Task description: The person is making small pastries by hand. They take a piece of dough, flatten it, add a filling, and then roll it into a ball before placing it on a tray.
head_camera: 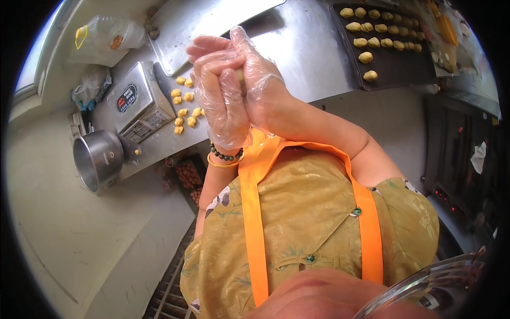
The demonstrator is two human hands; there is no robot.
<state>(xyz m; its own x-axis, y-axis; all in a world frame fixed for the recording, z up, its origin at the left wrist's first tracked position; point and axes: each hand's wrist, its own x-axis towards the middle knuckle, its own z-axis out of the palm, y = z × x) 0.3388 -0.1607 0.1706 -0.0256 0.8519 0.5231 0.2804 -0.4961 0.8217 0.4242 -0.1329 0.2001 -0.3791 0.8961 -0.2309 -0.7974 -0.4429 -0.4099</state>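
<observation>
My left hand (223,103) and my right hand (261,77), both in clear plastic gloves, are pressed palm to palm above the steel worktable (305,52). Between them shows a sliver of a pale yellow dough piece (240,74); the palms and fingers hide most of it. Left of my hands, several small yellow dough lumps (188,97) lie loose on the table. A dark baking tray (402,71) at the far right carries rows of rounded dough balls (365,58).
Left of the lumps stands a steel-topped scale (131,95), with a deep metal pot (97,159) nearer. A metal sheet tray (171,36) and a plastic jug (107,38) are behind. Below the table are trays of eggs (188,174). An oven-like dark appliance (454,159) stands right.
</observation>
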